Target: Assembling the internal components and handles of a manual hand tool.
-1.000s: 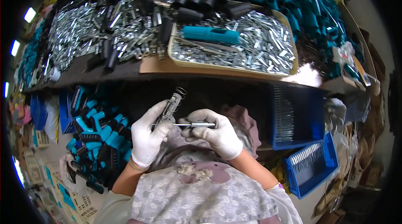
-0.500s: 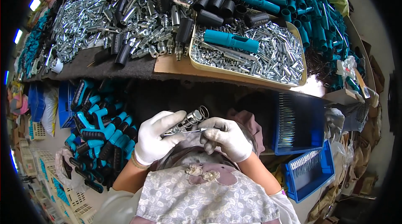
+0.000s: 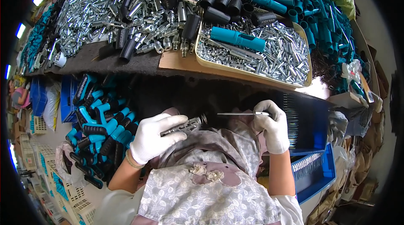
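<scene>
My left hand [image 3: 152, 139], in a white glove, is closed around a slotted metal tube [image 3: 185, 126] above my lap. A coil spring [image 3: 204, 119] sticks out of the tube's right end. Off to the right, my gloved right hand [image 3: 274, 129] pinches a thin metal rod [image 3: 235, 114] by one end. The rod lies nearly level, its free end pointing left, apart from the tube and spring. Part of the tube is hidden by my left fingers.
Ahead, the bench edge [image 3: 126, 64] carries metal parts, black sleeves, teal tubes [image 3: 324, 27] and a tray [image 3: 235, 70] of small pins. Teal-and-black handles [image 3: 105, 128] are heaped at the left. Blue bins [image 3: 324, 185] with thin metal rods stand at the right.
My right hand has moved right, away from the left hand, with the thin rod now plainly showing in it. The left hand keeps its hold on the metal tube, which has tilted lower.
</scene>
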### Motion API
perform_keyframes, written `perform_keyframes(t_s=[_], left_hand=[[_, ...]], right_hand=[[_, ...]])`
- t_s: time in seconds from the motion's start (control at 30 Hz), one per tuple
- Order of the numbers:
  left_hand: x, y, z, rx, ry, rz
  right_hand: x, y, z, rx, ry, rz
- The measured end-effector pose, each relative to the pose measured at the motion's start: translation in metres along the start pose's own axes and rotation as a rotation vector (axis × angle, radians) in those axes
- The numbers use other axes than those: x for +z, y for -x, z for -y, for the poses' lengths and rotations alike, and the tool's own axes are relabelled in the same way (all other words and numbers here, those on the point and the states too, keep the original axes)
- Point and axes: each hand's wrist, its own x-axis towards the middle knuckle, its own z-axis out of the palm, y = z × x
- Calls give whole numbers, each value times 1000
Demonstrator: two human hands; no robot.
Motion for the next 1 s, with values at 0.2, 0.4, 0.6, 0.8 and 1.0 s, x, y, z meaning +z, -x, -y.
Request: perform_keyframes(t_s=[0.2, 0.4, 0.6, 0.8, 1.0], left_hand=[[13, -3, -10, 109, -52, 21], [22, -1, -9, 183, -39, -19], [20, -1, -8, 198, -35, 26], [24, -3, -12, 165, 11, 51], [28, -2, -2, 151, 196, 114]], right_hand=[[21, 9, 18, 15, 136, 191], [40, 11, 16, -18, 197, 311], [35, 10, 18, -13, 252, 331], [45, 15, 23, 12, 279, 373], [43, 20, 0, -411, 504, 446]])
